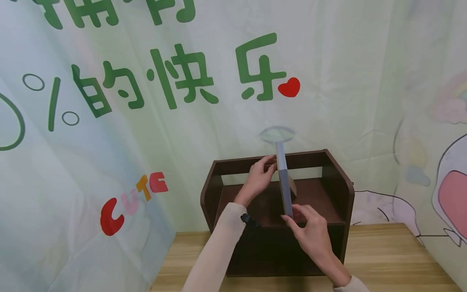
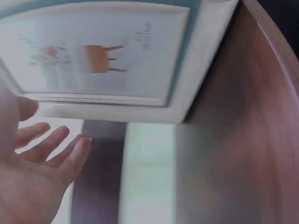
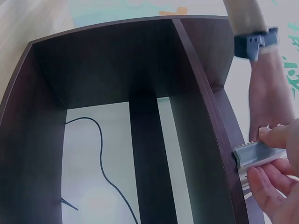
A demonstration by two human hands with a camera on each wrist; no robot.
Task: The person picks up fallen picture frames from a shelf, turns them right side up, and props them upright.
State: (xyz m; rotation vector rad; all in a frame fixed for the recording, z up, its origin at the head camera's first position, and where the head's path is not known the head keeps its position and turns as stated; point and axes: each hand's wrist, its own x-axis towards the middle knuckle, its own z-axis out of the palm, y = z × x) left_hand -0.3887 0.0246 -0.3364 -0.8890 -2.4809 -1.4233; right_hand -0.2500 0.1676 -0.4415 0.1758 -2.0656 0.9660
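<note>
A picture frame (image 1: 283, 178) stands edge-on to the head camera, at the upper board of a dark brown desk shelf (image 1: 337, 186). Its face shows in the left wrist view: a pale border, teal edging and a print of an orange-brown chair with flowers. My right hand (image 1: 311, 227) pinches the frame's near lower end between thumb and fingers. At the far end, my left hand (image 1: 259, 176) is beside the frame, its fingers spread loosely with the thumb close to the frame's edge. A tan curved piece (image 1: 292, 187) shows behind the frame on its right side.
The shelf stands on a light wooden table (image 1: 386, 247). Raised side panels and a back rail (image 1: 240, 165) bound its upper board. Below is an open compartment, with a thin dark cable (image 3: 101, 149) seen behind it. A printed curtain (image 1: 350, 101) hangs behind.
</note>
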